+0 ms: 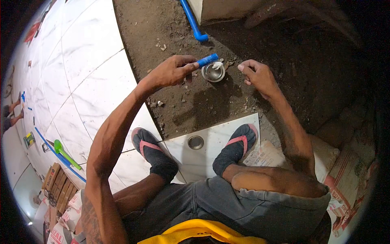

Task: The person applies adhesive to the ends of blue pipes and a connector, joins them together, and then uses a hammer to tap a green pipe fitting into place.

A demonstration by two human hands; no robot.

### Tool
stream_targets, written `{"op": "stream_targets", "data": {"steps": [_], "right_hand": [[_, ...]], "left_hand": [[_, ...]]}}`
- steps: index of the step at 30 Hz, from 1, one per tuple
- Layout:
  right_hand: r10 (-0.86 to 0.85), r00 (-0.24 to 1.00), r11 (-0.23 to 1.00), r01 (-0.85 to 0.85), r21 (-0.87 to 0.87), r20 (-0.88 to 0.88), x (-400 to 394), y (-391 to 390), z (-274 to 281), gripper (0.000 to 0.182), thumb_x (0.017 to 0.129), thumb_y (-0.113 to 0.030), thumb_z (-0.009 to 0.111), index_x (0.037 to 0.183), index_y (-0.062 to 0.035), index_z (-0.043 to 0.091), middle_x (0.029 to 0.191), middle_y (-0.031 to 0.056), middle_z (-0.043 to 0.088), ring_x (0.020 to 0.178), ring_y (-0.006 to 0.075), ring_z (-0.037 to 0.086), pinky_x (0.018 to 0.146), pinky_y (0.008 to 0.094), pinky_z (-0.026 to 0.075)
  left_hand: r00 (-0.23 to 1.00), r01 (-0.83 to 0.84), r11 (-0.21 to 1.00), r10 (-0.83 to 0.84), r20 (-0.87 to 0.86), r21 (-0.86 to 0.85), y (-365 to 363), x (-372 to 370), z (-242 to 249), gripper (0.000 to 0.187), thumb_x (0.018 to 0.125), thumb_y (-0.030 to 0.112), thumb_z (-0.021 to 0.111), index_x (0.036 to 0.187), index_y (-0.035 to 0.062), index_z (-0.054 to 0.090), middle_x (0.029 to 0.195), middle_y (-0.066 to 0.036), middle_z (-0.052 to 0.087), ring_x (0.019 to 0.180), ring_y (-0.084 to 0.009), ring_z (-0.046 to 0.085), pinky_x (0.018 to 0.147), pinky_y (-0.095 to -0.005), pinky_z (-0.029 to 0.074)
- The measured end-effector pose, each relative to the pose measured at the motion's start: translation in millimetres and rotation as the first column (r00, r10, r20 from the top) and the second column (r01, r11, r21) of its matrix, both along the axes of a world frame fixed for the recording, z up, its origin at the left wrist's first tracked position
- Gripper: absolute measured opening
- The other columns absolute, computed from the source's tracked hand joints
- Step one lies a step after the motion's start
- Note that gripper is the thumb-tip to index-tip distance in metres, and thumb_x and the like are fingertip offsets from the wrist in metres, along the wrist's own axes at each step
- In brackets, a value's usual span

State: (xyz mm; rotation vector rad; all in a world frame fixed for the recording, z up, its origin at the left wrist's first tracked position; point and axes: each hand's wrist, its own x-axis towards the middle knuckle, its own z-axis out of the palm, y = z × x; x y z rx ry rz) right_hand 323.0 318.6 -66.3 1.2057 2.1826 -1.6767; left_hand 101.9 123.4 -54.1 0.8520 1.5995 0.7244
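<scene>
A short blue pipe piece [208, 60] is pinched in my left hand [174, 70], tilted up to the right. Its far end is over the rim of a small round metal can [214, 74] standing on the dirt; something white lies at the can's top edge. My right hand [259, 77] hovers to the right of the can with its fingers curled and pressed together, apart from the can and the pipe. Whether a small thing is between those fingers, I cannot make out.
A blue pipe with an elbow [201, 37] lies on the dirt ahead. White tiles [93, 81] are at the left. A round lid [195, 142] sits between my feet. Sacks [345, 179] lie at the right. Another person's hands [16, 118] show far left, near a green tool [61, 149].
</scene>
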Motion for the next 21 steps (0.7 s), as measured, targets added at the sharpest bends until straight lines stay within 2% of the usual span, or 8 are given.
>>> {"op": "stream_targets", "data": {"steps": [6, 10, 13, 16, 19, 21], "right_hand": [[-0.019, 0.998, 0.995, 0.025, 0.097, -0.061, -6.1, 4.8, 5.0, 0.034, 0.088, -0.034, 0.063, 0.101, -0.0021, 0.065, 0.069, 0.0034, 0.061, 0.055, 0.0095, 0.055, 0.053, 0.0273, 0.045], [-0.003, 0.999, 0.985, 0.012, 0.171, -0.055, -13.5, 5.3, 12.9, 0.037, 0.088, -0.036, 0.063, 0.101, -0.0017, 0.065, 0.071, 0.0041, 0.062, 0.054, 0.0096, 0.054, 0.054, 0.0285, 0.046], [0.012, 1.000, 0.986, -0.009, 0.167, -0.017, -14.0, 8.0, 7.3, 0.036, 0.087, -0.036, 0.063, 0.100, -0.0016, 0.065, 0.077, 0.0078, 0.066, 0.062, 0.0149, 0.060, 0.061, 0.0306, 0.049], [0.048, 0.999, 0.954, -0.046, 0.296, 0.000, -12.0, 5.8, 1.1, 0.033, 0.087, -0.033, 0.063, 0.099, -0.0017, 0.066, 0.087, 0.0124, 0.069, 0.076, 0.0212, 0.065, 0.071, 0.0322, 0.050], [0.068, 0.998, 0.952, -0.061, 0.301, -0.012, -8.8, 0.1, 9.2, 0.030, 0.087, -0.030, 0.063, 0.097, -0.0019, 0.066, 0.095, 0.0151, 0.069, 0.089, 0.0252, 0.065, 0.079, 0.0331, 0.049], [0.075, 0.997, 0.953, -0.071, 0.296, -0.002, -6.1, -5.8, 17.2, 0.029, 0.087, -0.029, 0.063, 0.097, -0.0017, 0.066, 0.093, 0.0148, 0.068, 0.087, 0.0241, 0.065, 0.078, 0.0331, 0.050]], "left_hand": [[0.999, 0.003, 0.995, 0.002, 0.042, -0.097, -0.1, 4.6, 1.2, 0.031, 0.095, 0.038, 0.050, 0.097, 0.0083, 0.058, 0.066, 0.002, 0.056, 0.049, -0.0056, 0.044, 0.043, -0.0221, 0.032], [0.997, 0.024, 0.997, -0.018, 0.080, -0.070, -0.7, 6.6, 2.0, 0.031, 0.095, 0.038, 0.050, 0.098, 0.0087, 0.058, 0.066, 0.001, 0.058, 0.048, -0.0055, 0.044, 0.043, -0.0217, 0.032], [0.996, 0.029, 0.996, -0.021, 0.086, -0.087, -1.0, 7.8, 2.7, 0.032, 0.095, 0.039, 0.049, 0.100, 0.0086, 0.059, 0.065, 0.000, 0.058, 0.050, -0.0060, 0.045, 0.044, -0.0222, 0.033], [0.996, 0.048, 0.991, -0.037, 0.085, -0.125, -0.7, 6.2, 2.5, 0.033, 0.095, 0.039, 0.049, 0.102, 0.0081, 0.059, 0.067, 0.000, 0.058, 0.053, -0.0065, 0.047, 0.045, -0.0228, 0.034], [0.996, 0.034, 0.988, -0.021, 0.085, -0.153, -1.6, 5.6, -0.2, 0.035, 0.095, 0.040, 0.049, 0.106, 0.0083, 0.059, 0.068, -0.001, 0.058, 0.055, -0.0070, 0.049, 0.046, -0.0231, 0.036], [0.991, -0.016, 0.984, 0.039, 0.127, -0.177, -3.0, 5.9, -2.4, 0.035, 0.095, 0.040, 0.049, 0.109, 0.0088, 0.059, 0.069, -0.001, 0.057, 0.057, -0.0072, 0.050, 0.046, -0.0231, 0.036]]}}
